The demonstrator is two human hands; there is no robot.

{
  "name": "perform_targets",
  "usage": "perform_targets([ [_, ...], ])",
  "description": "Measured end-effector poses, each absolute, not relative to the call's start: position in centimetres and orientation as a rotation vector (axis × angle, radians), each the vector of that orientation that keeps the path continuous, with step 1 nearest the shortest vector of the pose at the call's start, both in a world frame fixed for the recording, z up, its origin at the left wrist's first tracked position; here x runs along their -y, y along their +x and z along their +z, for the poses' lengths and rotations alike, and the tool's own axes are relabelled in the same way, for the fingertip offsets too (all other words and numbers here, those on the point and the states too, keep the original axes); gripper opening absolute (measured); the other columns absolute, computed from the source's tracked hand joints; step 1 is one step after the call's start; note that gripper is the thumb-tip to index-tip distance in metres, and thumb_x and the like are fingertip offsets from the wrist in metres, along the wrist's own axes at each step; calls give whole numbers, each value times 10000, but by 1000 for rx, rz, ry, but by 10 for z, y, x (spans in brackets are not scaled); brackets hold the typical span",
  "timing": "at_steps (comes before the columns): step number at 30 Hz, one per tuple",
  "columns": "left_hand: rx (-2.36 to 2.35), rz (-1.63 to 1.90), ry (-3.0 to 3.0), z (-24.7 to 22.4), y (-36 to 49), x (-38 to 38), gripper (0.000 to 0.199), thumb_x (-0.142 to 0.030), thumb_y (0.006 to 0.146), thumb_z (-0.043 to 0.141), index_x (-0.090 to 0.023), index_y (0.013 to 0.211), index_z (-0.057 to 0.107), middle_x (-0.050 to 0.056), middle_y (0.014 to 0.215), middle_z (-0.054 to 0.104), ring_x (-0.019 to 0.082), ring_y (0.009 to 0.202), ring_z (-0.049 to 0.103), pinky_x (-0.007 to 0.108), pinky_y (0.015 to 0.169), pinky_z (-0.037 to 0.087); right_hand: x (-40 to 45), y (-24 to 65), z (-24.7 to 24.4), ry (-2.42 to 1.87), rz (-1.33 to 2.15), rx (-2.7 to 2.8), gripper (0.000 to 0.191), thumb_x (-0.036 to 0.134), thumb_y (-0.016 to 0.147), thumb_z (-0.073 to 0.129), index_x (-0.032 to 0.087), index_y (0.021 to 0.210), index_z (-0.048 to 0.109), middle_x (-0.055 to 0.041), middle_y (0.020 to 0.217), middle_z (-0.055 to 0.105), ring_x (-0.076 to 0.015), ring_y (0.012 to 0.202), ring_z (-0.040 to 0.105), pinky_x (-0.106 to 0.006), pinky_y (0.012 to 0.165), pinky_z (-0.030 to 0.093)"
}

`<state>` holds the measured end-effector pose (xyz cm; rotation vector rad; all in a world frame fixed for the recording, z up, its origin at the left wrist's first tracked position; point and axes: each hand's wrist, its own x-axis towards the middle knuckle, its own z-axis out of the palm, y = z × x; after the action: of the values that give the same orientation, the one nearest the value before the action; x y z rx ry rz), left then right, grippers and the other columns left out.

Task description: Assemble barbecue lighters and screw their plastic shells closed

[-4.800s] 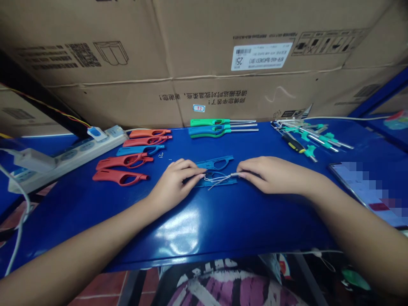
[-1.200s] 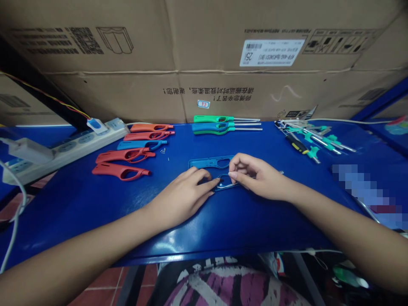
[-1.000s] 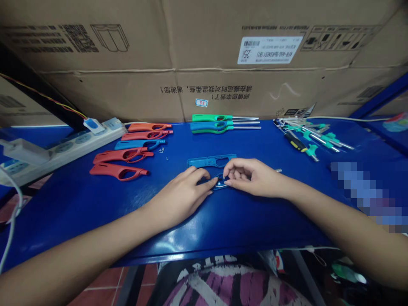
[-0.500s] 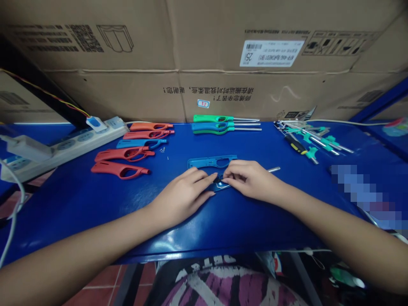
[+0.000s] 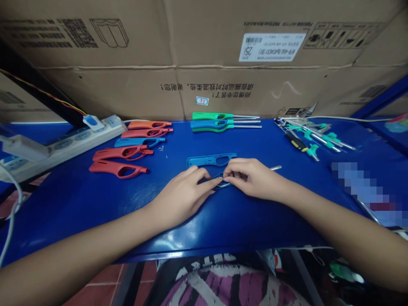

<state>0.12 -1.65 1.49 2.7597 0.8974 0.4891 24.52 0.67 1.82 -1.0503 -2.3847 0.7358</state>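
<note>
My left hand (image 5: pixel 188 193) and my right hand (image 5: pixel 250 178) meet over a blue lighter half (image 5: pixel 225 184) near the table's middle. The left fingers are closed on its left part; the right fingertips pinch at its trigger opening, though the exact part between them is hidden. A metal tube (image 5: pixel 276 168) sticks out to the right from behind my right hand. Just behind the hands lies another blue shell half (image 5: pixel 204 160), its inner side up.
On the blue table (image 5: pixel 153 229), red, orange and blue casings (image 5: pixel 119 168) lie left beside small screws (image 5: pixel 161 148) and a power strip (image 5: pixel 83 136). Green and blue lighters (image 5: pixel 212 124) lie at the back; metal tubes (image 5: pixel 321 140) and a screwdriver (image 5: pixel 296 141) lie right. Cardboard (image 5: pixel 127 93) stands behind.
My left fingers have shifted slightly right, with the index fingertip now close to the right fingertips. The dark piece seen between the hands is now covered. The view has shifted slightly.
</note>
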Motion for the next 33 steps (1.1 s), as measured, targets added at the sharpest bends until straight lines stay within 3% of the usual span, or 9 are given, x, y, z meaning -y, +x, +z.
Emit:
perform_targets([
  [6,-907,407,2776,18,2,18,298,-226,1039,458,-208,1272,643,105,1103,618,229,999,558,384,863,533,-9,256,29,-1147,992,2344,157,298,963,580,175,889,642,56,613,504,-87,533,416,-226,538,327],
  [14,-923,336,2818,15,1,18,295,-243,1050,430,-190,1250,641,105,1082,596,239,985,532,412,864,526,-10,260,29,-1056,1087,2393,184,323,977,572,171,934,666,17,733,565,-99,616,458,-232,586,372],
  [19,-919,336,2815,16,1,18,291,-245,1052,422,-188,1226,647,105,1073,594,235,971,527,406,857,520,-11,265,33,-957,1052,2502,95,275,916,669,180,921,666,2,826,560,-94,628,431,-241,605,379],
  [26,-923,351,2833,15,1,17,276,-240,1047,432,-187,1206,652,102,1057,597,233,955,525,393,844,512,-8,264,33,-1120,1046,2466,71,270,988,534,206,1012,550,45,706,508,-106,602,451,-240,577,350],
  [33,-910,346,2857,16,1,17,270,-236,1045,431,-192,1155,673,105,1065,598,235,932,524,384,812,504,-7,258,31,-1080,965,2515,81,233,936,612,210,938,535,59,703,468,-93,595,401,-236,590,327],
])
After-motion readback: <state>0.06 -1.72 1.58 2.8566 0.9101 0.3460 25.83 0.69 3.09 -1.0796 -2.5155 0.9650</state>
